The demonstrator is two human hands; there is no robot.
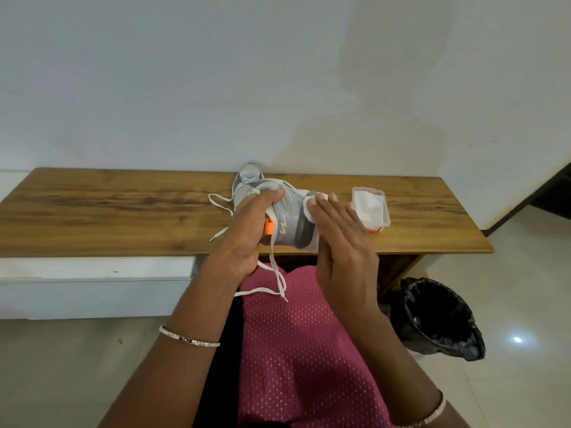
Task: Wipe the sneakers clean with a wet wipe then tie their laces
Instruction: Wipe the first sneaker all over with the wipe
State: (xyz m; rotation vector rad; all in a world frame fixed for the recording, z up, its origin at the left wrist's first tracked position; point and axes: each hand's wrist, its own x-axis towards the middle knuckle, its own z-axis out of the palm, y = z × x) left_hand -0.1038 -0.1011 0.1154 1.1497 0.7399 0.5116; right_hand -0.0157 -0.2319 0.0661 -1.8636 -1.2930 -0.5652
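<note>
Long wooden surface (pixel 123 211) set against a white wall, front edge running just below the left hand (pixel 247 230) and right hand (pixel 336 239); broad bare wood to the left of the left fingers, a shorter stretch to the right beyond the wipe container (pixel 370 208), which sits just past the right fingertips. Black-lined waste bin (pixel 438 319) on the tiled floor, below and right of the right wrist, under the surface's right end. Grey sneaker (pixel 284 217) held between both hands, over the front edge of the surface, heel toward the viewer. Left fingers (pixel 272 196) curled over the sneaker's collar, thumb side wrapped round the heel next to an orange pull tab (pixel 269 227). Right fingers (pixel 321 208) straight and close together, pressing a white wet wipe (pixel 309 205) flat against the sneaker's right side; edges of the wipe peeking out above the fingertips and below the palm. White laces (pixel 275 273) untied, hanging loose from under the left palm down over a magenta dotted garment (pixel 302 350), other ends trailing on the wood to the left of the left fingers. Second sneaker (pixel 248 176) partly visible behind the left fingers, resting on the surface near the wall. Bracelet (pixel 188 338) on the left forearm.
</note>
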